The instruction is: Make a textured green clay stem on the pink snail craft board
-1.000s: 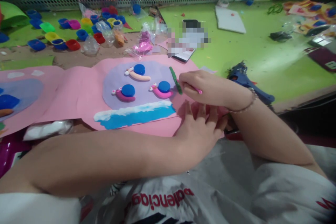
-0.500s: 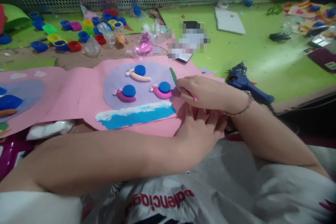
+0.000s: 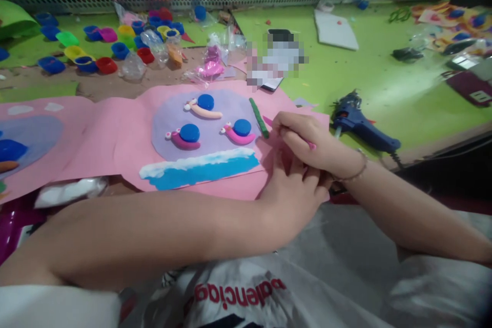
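My right hand (image 3: pixel 303 138) is closed on a thin pink stick (image 3: pixel 268 120), just right of a green clay strip (image 3: pixel 259 118) on the pink sheet (image 3: pixel 130 128). Below it, my left hand (image 3: pixel 292 184) lies flat on the sheet with its fingers spread, partly under my right hand. On the sheet's lilac oval (image 3: pixel 165 118) are three clay snails with blue round caps: a peach one (image 3: pixel 205 111), a magenta one (image 3: pixel 184 142) and a pink one (image 3: pixel 240 137). A blue strip with a white upper edge (image 3: pixel 200 170) runs beneath them.
Behind the sheet stand several coloured caps (image 3: pixel 86 64) and bags of clay (image 3: pixel 211 67). A phone (image 3: pixel 279 56), partly blurred, lies farther back. To the right is a blue glue gun (image 3: pixel 365 130) with its cable. A white board (image 3: pixel 336 31) rests at the back.
My right hand has moved right with the pink stick, away from the green strip, which now shows in full. My left hand has stayed about where it was.
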### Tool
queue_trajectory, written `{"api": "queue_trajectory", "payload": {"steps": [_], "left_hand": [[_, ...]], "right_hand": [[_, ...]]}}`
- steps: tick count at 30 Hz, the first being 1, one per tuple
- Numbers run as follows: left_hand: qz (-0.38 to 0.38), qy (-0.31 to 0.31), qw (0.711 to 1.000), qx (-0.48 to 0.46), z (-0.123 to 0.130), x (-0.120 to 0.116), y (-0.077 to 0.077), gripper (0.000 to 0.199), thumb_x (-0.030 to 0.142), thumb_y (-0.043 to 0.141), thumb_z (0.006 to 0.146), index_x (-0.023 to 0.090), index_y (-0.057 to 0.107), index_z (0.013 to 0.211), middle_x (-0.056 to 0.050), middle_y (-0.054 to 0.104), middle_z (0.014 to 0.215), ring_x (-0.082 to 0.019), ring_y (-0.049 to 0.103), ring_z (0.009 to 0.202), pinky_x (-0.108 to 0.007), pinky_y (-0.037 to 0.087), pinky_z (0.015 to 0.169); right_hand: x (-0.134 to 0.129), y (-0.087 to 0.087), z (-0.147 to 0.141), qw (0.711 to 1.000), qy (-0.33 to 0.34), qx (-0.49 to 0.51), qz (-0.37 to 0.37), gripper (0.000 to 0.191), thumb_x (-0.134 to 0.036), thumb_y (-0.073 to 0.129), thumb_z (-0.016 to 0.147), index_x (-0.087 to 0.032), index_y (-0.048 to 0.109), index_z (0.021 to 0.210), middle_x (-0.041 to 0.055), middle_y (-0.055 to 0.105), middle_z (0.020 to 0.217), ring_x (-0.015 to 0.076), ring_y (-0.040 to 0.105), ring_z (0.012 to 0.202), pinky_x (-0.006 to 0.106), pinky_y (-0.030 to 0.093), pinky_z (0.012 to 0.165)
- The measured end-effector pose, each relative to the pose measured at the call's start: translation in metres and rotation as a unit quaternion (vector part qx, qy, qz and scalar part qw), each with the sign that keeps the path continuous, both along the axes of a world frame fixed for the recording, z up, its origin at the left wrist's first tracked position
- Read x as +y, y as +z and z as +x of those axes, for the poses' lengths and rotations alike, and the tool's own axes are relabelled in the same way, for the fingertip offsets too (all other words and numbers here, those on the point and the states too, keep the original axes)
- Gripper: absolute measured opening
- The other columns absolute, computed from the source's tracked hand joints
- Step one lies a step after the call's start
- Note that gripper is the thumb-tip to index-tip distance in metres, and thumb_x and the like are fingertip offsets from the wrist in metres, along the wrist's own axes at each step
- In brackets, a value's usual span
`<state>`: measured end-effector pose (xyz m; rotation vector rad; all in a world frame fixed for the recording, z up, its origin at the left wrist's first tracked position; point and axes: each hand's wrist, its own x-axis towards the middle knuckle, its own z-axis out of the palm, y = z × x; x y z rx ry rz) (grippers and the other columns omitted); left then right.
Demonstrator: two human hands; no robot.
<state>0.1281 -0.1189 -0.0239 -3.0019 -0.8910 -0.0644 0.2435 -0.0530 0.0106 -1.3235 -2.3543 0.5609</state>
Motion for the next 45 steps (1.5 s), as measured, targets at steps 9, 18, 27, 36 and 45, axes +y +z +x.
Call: {"api": "queue_trajectory", "payload": {"steps": [9, 18, 27, 36, 45], "left_hand": [[-0.007, 0.000, 1.000, 0.008, -0.001, 0.001, 0.003, 0.054, 0.024, 0.035, 0.095, 0.023, 0.029, 0.149, -0.007, 0.035, 0.153, -0.034, 0.030, 0.139, -0.059, 0.031, 0.112], [-0.008, 0.002, 1.000, -0.001, 0.000, 0.001, 0.001, 0.052, 0.028, 0.036, 0.095, 0.024, 0.032, 0.148, -0.007, 0.036, 0.152, -0.036, 0.029, 0.139, -0.059, 0.031, 0.112], [-0.002, 0.001, 1.000, 0.006, -0.001, 0.001, 0.002, 0.051, 0.024, 0.029, 0.097, 0.024, 0.031, 0.148, -0.008, 0.037, 0.152, -0.035, 0.035, 0.136, -0.057, 0.035, 0.109], [0.019, 0.002, 1.000, -0.004, -0.001, 0.000, -0.003, 0.053, 0.025, 0.041, 0.093, 0.025, 0.035, 0.146, -0.007, 0.037, 0.152, -0.037, 0.035, 0.136, -0.059, 0.033, 0.109], [0.014, 0.004, 1.000, -0.001, 0.000, -0.002, -0.002, 0.055, 0.026, 0.041, 0.093, 0.024, 0.032, 0.148, -0.007, 0.036, 0.152, -0.036, 0.036, 0.135, -0.057, 0.034, 0.109]], "right_hand": [[0.004, -0.012, -0.002, 0.999, -0.043, 0.020, -0.019, 0.013, -0.012, 0.034, 0.077, -0.020, 0.043, 0.075, -0.0008, 0.048, 0.063, 0.0124, 0.041, 0.056, 0.026, 0.032, 0.053], [0.002, -0.012, -0.003, 0.999, -0.037, 0.007, -0.025, 0.016, -0.008, 0.032, 0.076, -0.021, 0.042, 0.077, -0.0015, 0.045, 0.063, 0.0127, 0.038, 0.056, 0.026, 0.032, 0.054], [-0.001, -0.010, -0.008, 0.997, -0.008, -0.067, -0.023, 0.011, -0.014, 0.033, 0.082, -0.024, 0.031, 0.076, -0.0006, 0.042, 0.065, 0.0151, 0.037, 0.058, 0.029, 0.034, 0.058], [-0.001, -0.014, -0.004, 0.998, -0.055, -0.021, -0.001, 0.013, -0.010, 0.032, 0.079, -0.021, 0.038, 0.078, 0.0001, 0.046, 0.066, 0.0140, 0.041, 0.058, 0.027, 0.034, 0.055], [-0.001, -0.014, -0.004, 0.999, -0.031, -0.025, -0.019, 0.010, -0.013, 0.032, 0.081, -0.021, 0.039, 0.080, 0.0007, 0.048, 0.067, 0.0141, 0.041, 0.060, 0.027, 0.036, 0.057]]}}
